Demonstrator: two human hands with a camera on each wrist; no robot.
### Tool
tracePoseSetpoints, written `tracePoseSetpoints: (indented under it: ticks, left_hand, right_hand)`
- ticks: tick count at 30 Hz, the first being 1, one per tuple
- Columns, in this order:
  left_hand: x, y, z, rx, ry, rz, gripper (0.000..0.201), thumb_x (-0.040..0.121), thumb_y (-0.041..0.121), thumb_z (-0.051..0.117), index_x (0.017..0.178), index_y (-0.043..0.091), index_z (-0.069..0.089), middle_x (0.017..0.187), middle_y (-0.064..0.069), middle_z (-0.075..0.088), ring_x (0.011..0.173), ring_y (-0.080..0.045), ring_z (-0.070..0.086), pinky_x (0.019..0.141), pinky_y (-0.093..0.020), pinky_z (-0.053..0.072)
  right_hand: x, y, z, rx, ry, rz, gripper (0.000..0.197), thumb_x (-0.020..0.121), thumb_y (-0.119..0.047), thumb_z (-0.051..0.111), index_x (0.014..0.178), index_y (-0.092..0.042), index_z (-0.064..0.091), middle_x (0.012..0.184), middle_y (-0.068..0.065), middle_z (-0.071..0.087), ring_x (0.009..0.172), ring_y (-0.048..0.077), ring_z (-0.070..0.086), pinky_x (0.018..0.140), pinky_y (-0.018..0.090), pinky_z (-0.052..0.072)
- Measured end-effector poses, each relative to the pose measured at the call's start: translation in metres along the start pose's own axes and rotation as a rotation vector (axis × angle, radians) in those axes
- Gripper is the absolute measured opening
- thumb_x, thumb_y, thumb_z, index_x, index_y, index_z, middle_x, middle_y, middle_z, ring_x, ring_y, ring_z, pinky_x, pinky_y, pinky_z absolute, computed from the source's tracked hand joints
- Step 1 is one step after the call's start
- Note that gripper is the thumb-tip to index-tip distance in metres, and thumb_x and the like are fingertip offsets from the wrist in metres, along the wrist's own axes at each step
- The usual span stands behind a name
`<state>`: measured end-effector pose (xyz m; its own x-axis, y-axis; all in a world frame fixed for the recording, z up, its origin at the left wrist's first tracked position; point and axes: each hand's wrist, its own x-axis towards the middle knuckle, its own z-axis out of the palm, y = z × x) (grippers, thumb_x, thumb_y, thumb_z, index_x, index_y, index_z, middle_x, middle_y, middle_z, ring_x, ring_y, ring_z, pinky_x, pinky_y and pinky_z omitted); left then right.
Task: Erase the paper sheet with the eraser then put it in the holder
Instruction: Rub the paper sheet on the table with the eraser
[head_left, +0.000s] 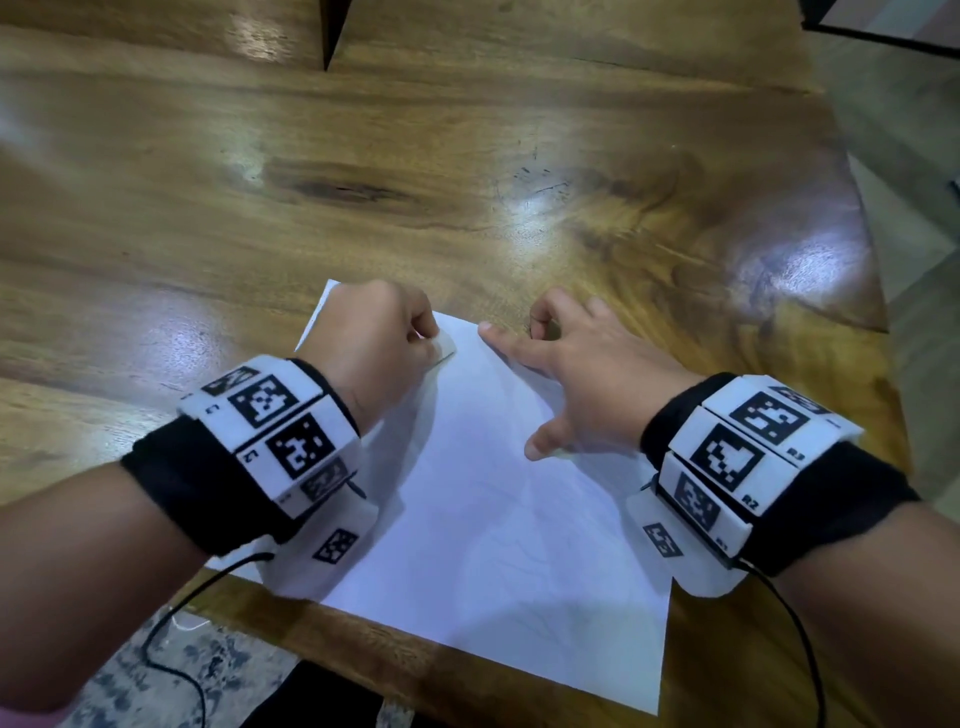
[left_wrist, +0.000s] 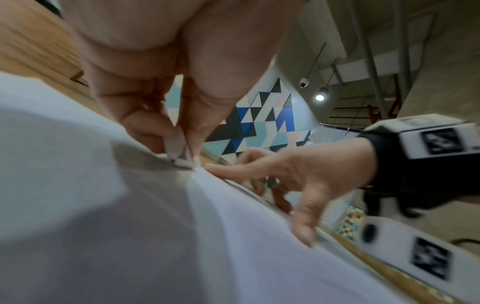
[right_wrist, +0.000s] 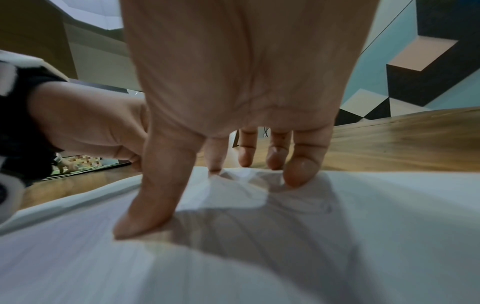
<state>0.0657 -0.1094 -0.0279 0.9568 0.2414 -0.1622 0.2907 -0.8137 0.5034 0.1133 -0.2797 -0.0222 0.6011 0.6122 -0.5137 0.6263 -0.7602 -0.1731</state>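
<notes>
A white paper sheet (head_left: 488, 525) lies on the wooden table (head_left: 467, 182) near its front edge. My left hand (head_left: 384, 332) pinches a small white eraser (head_left: 444, 349) and holds it down on the sheet's far part; the left wrist view shows the eraser (left_wrist: 179, 152) between thumb and fingers, touching the paper sheet (left_wrist: 130, 226). My right hand (head_left: 566, 364) rests spread on the sheet's far right corner, thumb and fingertips (right_wrist: 301, 174) pressing the paper sheet (right_wrist: 259, 257) flat. The holder is not in view.
The table's right edge (head_left: 872, 291) slants close past my right hand, with floor beyond. A dark gap (head_left: 330, 36) splits the tabletop at the far side. Thin black cables (head_left: 171, 644) hang from both wristbands over the front edge.
</notes>
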Motion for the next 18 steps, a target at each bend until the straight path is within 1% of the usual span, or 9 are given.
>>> tracePoseSetpoints:
  ticks: [2,4,6,8,10,12,14,16,18]
  left_hand:
    - [-0.008,0.003,0.006,-0.002,-0.023,0.024,0.009,0.079,0.019,0.061,0.078,0.011,0.065,0.056,0.010,0.046,0.070,-0.018,0.051,0.054,-0.019,0.032]
    - [-0.019,0.005,0.012,-0.015,-0.103,0.103,0.010,0.078,0.021,0.063,0.075,0.012,0.065,0.055,0.011,0.048,0.060,-0.012,0.049,0.051,-0.009,0.030]
    - [-0.018,0.006,0.010,-0.017,-0.167,0.113,0.009,0.077,0.021,0.065,0.076,0.013,0.066,0.054,0.014,0.048,0.057,-0.006,0.048,0.050,-0.013,0.031]
    - [-0.004,0.003,0.001,0.017,-0.117,0.073,0.008,0.077,0.019,0.065,0.079,0.012,0.067,0.054,0.011,0.047,0.063,-0.014,0.051,0.053,-0.023,0.026]
    - [0.007,0.000,-0.007,0.049,-0.011,0.032,0.008,0.078,0.014,0.064,0.081,0.008,0.068,0.059,0.003,0.050,0.070,-0.020,0.051,0.056,-0.018,0.024]
    - [0.006,0.000,-0.007,0.051,0.023,0.023,0.008,0.079,0.013,0.062,0.080,0.007,0.068,0.065,-0.002,0.054,0.074,-0.024,0.053,0.060,-0.021,0.028]
    - [-0.008,0.003,0.001,0.006,-0.035,0.075,0.009,0.079,0.017,0.062,0.076,0.010,0.067,0.067,-0.003,0.059,0.073,-0.021,0.054,0.056,-0.023,0.030]
    - [-0.021,0.005,0.009,-0.022,-0.098,0.152,0.012,0.078,0.022,0.064,0.072,0.012,0.066,0.065,0.001,0.059,0.067,-0.016,0.051,0.053,-0.013,0.034]
    - [-0.018,0.002,0.008,-0.017,-0.086,0.136,0.013,0.077,0.024,0.065,0.074,0.011,0.066,0.065,0.002,0.056,0.067,-0.015,0.048,0.055,-0.019,0.032]
  right_hand:
    - [0.000,0.000,0.000,0.005,0.004,0.000,0.102,0.066,-0.053,0.075,0.144,-0.050,0.009,0.109,-0.011,0.019,0.095,0.012,0.022,0.063,0.019,0.026]
    - [0.000,0.001,0.000,0.011,0.007,0.002,0.102,0.066,-0.053,0.075,0.144,-0.050,0.009,0.109,-0.011,0.020,0.096,0.012,0.022,0.072,0.022,0.029]
    - [0.000,0.000,0.000,0.012,0.005,0.004,0.102,0.066,-0.053,0.075,0.144,-0.050,0.009,0.108,-0.011,0.019,0.096,0.012,0.022,0.072,0.023,0.029]
    - [0.000,-0.001,0.000,0.008,0.003,0.007,0.102,0.066,-0.053,0.075,0.143,-0.050,0.008,0.108,-0.011,0.019,0.095,0.012,0.022,0.070,0.023,0.029]
    - [0.000,-0.001,0.001,0.002,0.000,0.008,0.102,0.067,-0.053,0.074,0.144,-0.050,0.007,0.110,-0.010,0.020,0.096,0.012,0.022,0.071,0.023,0.031]
    - [0.000,0.000,0.001,0.001,0.002,0.010,0.102,0.067,-0.053,0.074,0.144,-0.050,0.007,0.111,-0.010,0.021,0.096,0.012,0.023,0.072,0.023,0.032]
    - [0.000,0.000,0.001,0.005,0.002,0.010,0.102,0.067,-0.054,0.074,0.143,-0.051,0.007,0.112,-0.011,0.020,0.096,0.013,0.023,0.074,0.024,0.033]
    - [0.000,0.000,0.001,0.009,-0.003,0.011,0.102,0.067,-0.054,0.074,0.143,-0.051,0.007,0.113,-0.010,0.021,0.098,0.013,0.024,0.075,0.024,0.033]
    - [0.000,0.000,0.001,0.008,-0.007,0.010,0.102,0.067,-0.053,0.074,0.144,-0.051,0.006,0.114,-0.010,0.021,0.099,0.013,0.024,0.075,0.024,0.033]
